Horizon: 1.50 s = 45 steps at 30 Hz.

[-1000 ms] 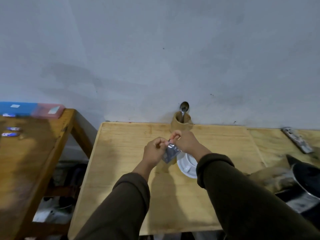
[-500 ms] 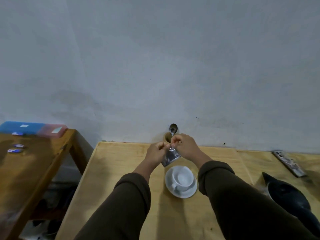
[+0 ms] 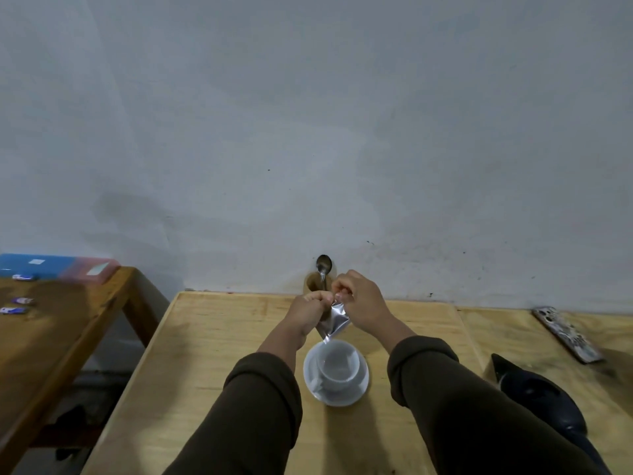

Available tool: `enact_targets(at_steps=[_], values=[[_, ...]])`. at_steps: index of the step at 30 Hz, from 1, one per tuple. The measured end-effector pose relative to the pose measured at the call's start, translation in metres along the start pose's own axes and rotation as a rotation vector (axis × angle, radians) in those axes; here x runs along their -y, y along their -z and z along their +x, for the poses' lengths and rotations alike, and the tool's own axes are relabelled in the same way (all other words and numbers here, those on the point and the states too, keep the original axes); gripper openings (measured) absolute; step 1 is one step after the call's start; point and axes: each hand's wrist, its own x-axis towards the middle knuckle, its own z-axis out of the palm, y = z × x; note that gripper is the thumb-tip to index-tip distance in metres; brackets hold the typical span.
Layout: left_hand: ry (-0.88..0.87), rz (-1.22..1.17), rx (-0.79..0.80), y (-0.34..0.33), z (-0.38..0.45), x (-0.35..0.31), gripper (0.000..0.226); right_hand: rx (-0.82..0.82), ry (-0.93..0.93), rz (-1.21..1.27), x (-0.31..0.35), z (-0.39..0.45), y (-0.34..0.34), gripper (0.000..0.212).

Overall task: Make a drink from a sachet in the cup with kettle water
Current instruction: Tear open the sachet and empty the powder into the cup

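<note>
A silver foil sachet [image 3: 334,320] hangs above the far rim of a white cup [image 3: 337,366] that stands on a white saucer [image 3: 359,389] on the light wooden table [image 3: 212,354]. My left hand [image 3: 308,311] and my right hand [image 3: 359,301] both pinch the sachet's top edge, close together. A dark kettle [image 3: 541,395] sits at the right, its spout pointing toward the cup.
A wooden holder [image 3: 313,284] with a spoon [image 3: 323,265] stands against the wall behind my hands. A patterned flat object [image 3: 565,332] lies at the far right. A darker side table [image 3: 51,337] on the left carries small sachets [image 3: 13,310] and a blue-and-red box [image 3: 58,267].
The view has tilted upward, so the table sits lower in frame and the cup shows fully. Both hands keep pinching the sachet's top, now held just above the cup's far rim.
</note>
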Motion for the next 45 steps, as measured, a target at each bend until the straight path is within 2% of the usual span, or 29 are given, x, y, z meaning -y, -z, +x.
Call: enact_targets(at_steps=[7,12,21,24,27,29,32,35,41,45], values=[[0.057,0.012,0.047,-0.020,-0.003,-0.001,0.032,0.014,0.015,-0.047,-0.016,-0.009,0.004,0.019],[0.118,-0.010,0.040,-0.024,-0.005,-0.003,0.023,-0.007,0.036,-0.066,-0.018,-0.012,0.004,0.020],[0.197,0.019,0.059,-0.019,-0.008,0.000,0.028,0.015,0.065,-0.084,-0.014,-0.018,-0.001,0.019],[0.134,0.049,0.043,-0.018,-0.008,0.000,0.027,-0.015,-0.010,-0.013,-0.016,-0.020,-0.003,0.015],[0.006,0.208,-0.012,-0.014,-0.003,-0.002,0.029,-0.049,-0.114,0.062,-0.017,-0.022,-0.005,0.007],[-0.074,0.293,-0.025,-0.011,-0.001,-0.002,0.027,-0.052,-0.145,0.071,-0.016,-0.021,-0.005,0.010],[-0.129,0.283,-0.033,-0.011,-0.002,-0.001,0.021,-0.093,-0.192,0.103,-0.014,-0.019,-0.005,0.010],[-0.138,0.241,-0.046,-0.011,-0.002,0.001,0.026,-0.117,-0.223,0.125,-0.013,-0.018,-0.005,0.002],[-0.106,0.282,-0.023,-0.010,-0.002,0.001,0.024,-0.100,-0.189,0.082,-0.008,-0.018,-0.008,0.018],[0.015,0.225,-0.028,-0.009,0.000,-0.003,0.027,-0.101,-0.110,-0.033,-0.002,-0.017,-0.016,0.023]])
